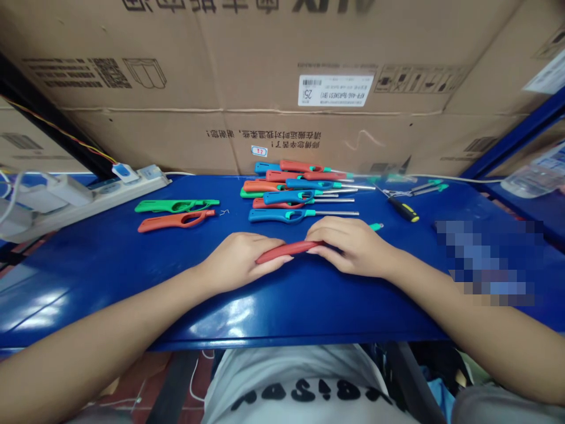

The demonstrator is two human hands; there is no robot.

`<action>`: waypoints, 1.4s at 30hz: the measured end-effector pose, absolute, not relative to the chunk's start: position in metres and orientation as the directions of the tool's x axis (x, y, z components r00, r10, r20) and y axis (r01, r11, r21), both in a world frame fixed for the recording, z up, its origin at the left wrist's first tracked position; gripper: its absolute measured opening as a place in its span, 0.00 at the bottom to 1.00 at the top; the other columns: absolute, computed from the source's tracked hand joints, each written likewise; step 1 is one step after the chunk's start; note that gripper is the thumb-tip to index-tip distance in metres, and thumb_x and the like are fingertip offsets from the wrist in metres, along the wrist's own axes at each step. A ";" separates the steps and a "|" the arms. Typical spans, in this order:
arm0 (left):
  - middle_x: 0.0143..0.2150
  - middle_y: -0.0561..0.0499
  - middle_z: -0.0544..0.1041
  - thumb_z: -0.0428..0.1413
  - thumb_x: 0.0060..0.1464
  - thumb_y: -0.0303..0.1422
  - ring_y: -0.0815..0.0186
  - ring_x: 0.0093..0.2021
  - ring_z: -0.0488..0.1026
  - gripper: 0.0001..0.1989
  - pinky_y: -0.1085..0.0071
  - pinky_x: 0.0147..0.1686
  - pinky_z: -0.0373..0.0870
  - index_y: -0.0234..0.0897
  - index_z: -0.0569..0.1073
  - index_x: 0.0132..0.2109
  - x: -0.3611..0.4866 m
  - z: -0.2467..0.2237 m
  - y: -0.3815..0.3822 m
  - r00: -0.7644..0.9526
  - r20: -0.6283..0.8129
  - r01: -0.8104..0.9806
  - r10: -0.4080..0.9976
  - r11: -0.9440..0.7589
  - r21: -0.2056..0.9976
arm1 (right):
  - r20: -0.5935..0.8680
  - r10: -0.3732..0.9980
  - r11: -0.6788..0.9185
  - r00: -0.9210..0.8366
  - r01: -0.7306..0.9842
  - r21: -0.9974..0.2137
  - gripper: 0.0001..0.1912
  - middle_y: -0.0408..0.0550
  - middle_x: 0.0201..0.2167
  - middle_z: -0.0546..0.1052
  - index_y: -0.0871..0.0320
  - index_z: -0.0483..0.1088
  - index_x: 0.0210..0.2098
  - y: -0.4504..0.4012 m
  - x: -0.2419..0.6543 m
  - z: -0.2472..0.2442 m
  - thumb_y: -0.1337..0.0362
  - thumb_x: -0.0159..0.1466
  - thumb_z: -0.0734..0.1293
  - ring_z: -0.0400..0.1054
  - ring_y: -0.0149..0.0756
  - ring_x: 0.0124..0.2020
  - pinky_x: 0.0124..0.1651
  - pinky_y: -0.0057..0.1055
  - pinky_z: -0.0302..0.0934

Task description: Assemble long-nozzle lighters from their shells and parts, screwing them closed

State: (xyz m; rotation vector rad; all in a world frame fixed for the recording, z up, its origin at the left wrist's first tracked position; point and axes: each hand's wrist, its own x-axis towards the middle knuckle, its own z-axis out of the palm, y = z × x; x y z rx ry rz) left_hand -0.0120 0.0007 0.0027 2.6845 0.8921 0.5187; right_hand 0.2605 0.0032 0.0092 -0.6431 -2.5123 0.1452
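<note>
My left hand (241, 262) grips one end of a red gas lighter handle (286, 252), with thumb and fingers closed on it. At the other end, my right hand (348, 247) has its fingers closed round the same piece, held edge-on above the table. A green tip (376, 227) shows just past the right hand; whether it belongs to the held lighter I cannot tell. Beyond my hands lies a pile of lighters in several colours, among them a blue lighter (276, 215) with a metal tube. To the left lie a green lighter body (165, 205) and an orange lighter body (165, 222), both without tubes.
A screwdriver (404, 209) and several metal tubes with green ends (426, 188) lie on the blue table (212, 318) at the right. A power strip (110, 194) runs along the left. Behind stands a large cardboard box (265, 76). A blurred patch (489, 259) covers something at right.
</note>
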 end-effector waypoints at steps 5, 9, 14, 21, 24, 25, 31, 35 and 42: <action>0.45 0.47 0.83 0.50 0.69 0.44 0.59 0.41 0.81 0.18 0.68 0.40 0.73 0.41 0.77 0.54 -0.011 0.003 0.001 0.744 0.238 0.522 0.624 -0.766 0.375 | 0.490 0.498 0.864 -0.716 0.458 -0.209 0.09 0.52 0.40 0.80 0.57 0.73 0.42 0.000 0.256 0.009 0.62 0.72 0.61 0.74 0.39 0.41 0.44 0.35 0.67; 0.47 0.47 0.83 0.50 0.68 0.45 0.58 0.43 0.81 0.18 0.67 0.43 0.73 0.42 0.77 0.54 -0.013 0.003 0.004 0.729 0.254 0.538 0.636 -0.761 0.362 | 0.440 0.523 0.850 -0.729 0.480 -0.215 0.09 0.51 0.44 0.80 0.57 0.72 0.44 0.006 0.263 0.015 0.60 0.71 0.63 0.74 0.39 0.44 0.47 0.34 0.66; 0.47 0.47 0.83 0.49 0.69 0.46 0.57 0.44 0.81 0.19 0.67 0.43 0.74 0.40 0.78 0.52 -0.013 0.004 0.006 0.712 0.230 0.564 0.663 -0.736 0.374 | 0.293 0.617 0.784 -0.730 0.604 -0.145 0.07 0.51 0.40 0.80 0.58 0.72 0.43 0.014 0.275 0.018 0.62 0.70 0.64 0.73 0.41 0.40 0.42 0.34 0.63; 0.49 0.50 0.82 0.55 0.66 0.43 0.61 0.46 0.80 0.16 0.68 0.48 0.73 0.41 0.77 0.53 -0.011 0.003 0.003 0.657 0.314 0.507 0.685 -0.710 0.489 | 0.309 0.601 0.786 -0.737 0.614 -0.064 0.09 0.51 0.36 0.80 0.59 0.73 0.40 0.009 0.269 0.018 0.63 0.71 0.61 0.72 0.40 0.36 0.40 0.34 0.60; 0.47 0.50 0.83 0.55 0.66 0.42 0.62 0.44 0.80 0.15 0.68 0.45 0.73 0.42 0.77 0.54 -0.011 0.004 0.003 0.656 0.305 0.525 0.690 -0.708 0.473 | 0.272 0.615 0.784 -0.740 0.612 -0.108 0.10 0.51 0.40 0.80 0.58 0.74 0.44 0.011 0.270 0.021 0.59 0.71 0.64 0.74 0.41 0.40 0.44 0.35 0.63; 0.47 0.50 0.83 0.55 0.66 0.42 0.61 0.44 0.80 0.15 0.68 0.45 0.73 0.42 0.78 0.53 -0.012 0.004 0.003 0.653 0.302 0.536 0.695 -0.705 0.464 | 0.262 0.622 0.778 -0.738 0.621 -0.100 0.12 0.52 0.43 0.80 0.58 0.73 0.47 0.012 0.273 0.022 0.58 0.70 0.65 0.74 0.43 0.44 0.46 0.37 0.64; 0.45 0.49 0.83 0.55 0.65 0.44 0.58 0.43 0.80 0.15 0.65 0.43 0.73 0.43 0.80 0.51 -0.015 0.002 0.008 0.598 0.307 0.601 0.740 -0.668 0.438 | 0.172 0.756 0.621 -0.632 0.775 0.116 0.23 0.61 0.50 0.77 0.61 0.72 0.53 0.027 0.305 0.025 0.56 0.63 0.72 0.72 0.55 0.50 0.49 0.46 0.65; 0.45 0.49 0.84 0.56 0.64 0.44 0.57 0.44 0.80 0.15 0.65 0.42 0.74 0.43 0.80 0.50 -0.017 0.002 0.012 0.561 0.335 0.583 0.757 -0.649 0.490 | 0.151 0.820 0.525 -0.552 0.830 0.186 0.18 0.60 0.47 0.79 0.61 0.73 0.48 0.036 0.324 0.029 0.58 0.62 0.71 0.73 0.54 0.45 0.42 0.43 0.64; 0.44 0.50 0.84 0.57 0.63 0.44 0.58 0.41 0.81 0.15 0.65 0.42 0.75 0.41 0.81 0.48 -0.014 0.004 0.011 0.539 0.338 0.552 0.771 -0.627 0.550 | 0.188 0.717 0.678 -0.671 0.734 0.033 0.09 0.53 0.38 0.81 0.57 0.77 0.40 0.039 0.318 0.032 0.61 0.69 0.65 0.74 0.47 0.42 0.48 0.43 0.62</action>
